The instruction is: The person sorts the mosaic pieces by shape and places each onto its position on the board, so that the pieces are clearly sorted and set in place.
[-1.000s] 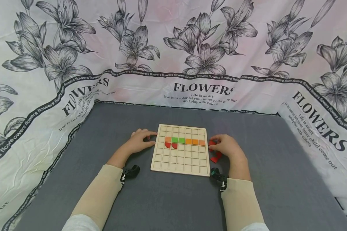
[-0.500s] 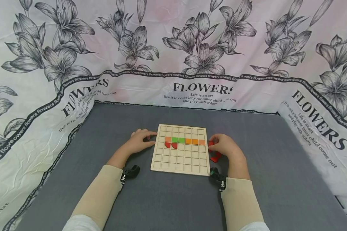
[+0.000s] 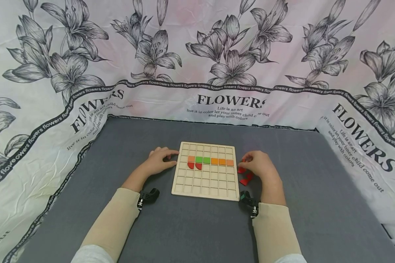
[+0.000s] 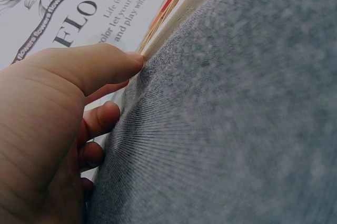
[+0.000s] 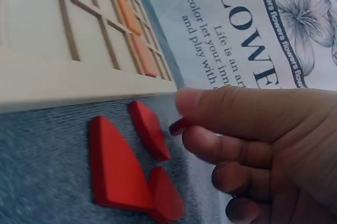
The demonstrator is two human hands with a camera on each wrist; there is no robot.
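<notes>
A pale wooden grid board [image 3: 204, 182] lies on the grey cloth, with a row of orange [image 3: 222, 161] and green [image 3: 202, 160] square tiles. Two red quarter-round tiles [image 3: 194, 166] sit in the row below. My left hand [image 3: 158, 160] touches the board's left edge with thumb [image 4: 113, 66] and index fingertips. Beyond the right edge, my right hand [image 3: 258, 164] pinches a small red piece [image 5: 179, 126] between thumb and index finger, mostly hidden by them. Several loose red pieces [image 5: 118, 171] lie on the cloth under that hand, close to the board's side.
Grey cloth [image 3: 197, 230] covers the table around the board. A white flower-printed curtain [image 3: 171, 98] stands along the back and both sides. Dark wrist devices [image 3: 149, 195] are strapped to both forearms.
My right hand shifts slightly up and right, away from the board's edge, uncovering more of the red pieces beneath it. The left hand and the board stay in place.
</notes>
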